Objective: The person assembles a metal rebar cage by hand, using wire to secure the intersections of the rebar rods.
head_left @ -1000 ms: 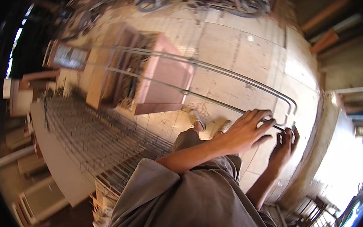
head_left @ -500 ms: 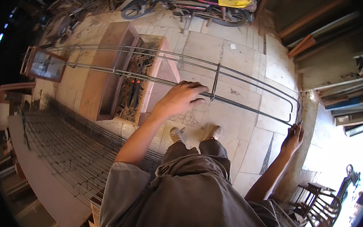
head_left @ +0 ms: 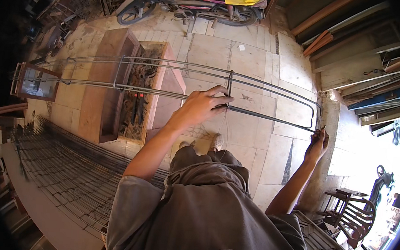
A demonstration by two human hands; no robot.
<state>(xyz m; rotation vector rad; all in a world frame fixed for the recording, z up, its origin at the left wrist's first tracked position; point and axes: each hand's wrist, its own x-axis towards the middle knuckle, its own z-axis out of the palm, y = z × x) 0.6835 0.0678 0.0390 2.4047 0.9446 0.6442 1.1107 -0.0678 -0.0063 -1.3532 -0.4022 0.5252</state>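
Observation:
A long, narrow rebar cage [head_left: 271,118] of dark steel bars stretches across in front of me at waist height. A rectangular stirrup [head_left: 230,83] crosses its bars. My left hand [head_left: 204,105] is closed on the cage's near bars beside this stirrup, with thumb and fingers at its lower corner. Below those fingers hangs a thin wire [head_left: 228,129]. At the cage's right end, by the bent bar tips, my right hand [head_left: 318,144] is closed in a pinch. A small dark tip shows above its fingers; I cannot tell what it is.
Beyond the cage stands a motorcycle [head_left: 190,6]. Under it lie a wooden box [head_left: 157,98] of dark scraps and a wooden frame [head_left: 100,89]. Wire-like steel cages [head_left: 74,171] are stacked at left. Planks [head_left: 321,43] lean at right, near a wooden chair [head_left: 355,217].
My left fingers have drawn in around the stirrup's lower corner, and a thin wire now shows below them. My right hand stays by the cage's end. The whole view has shifted slightly.

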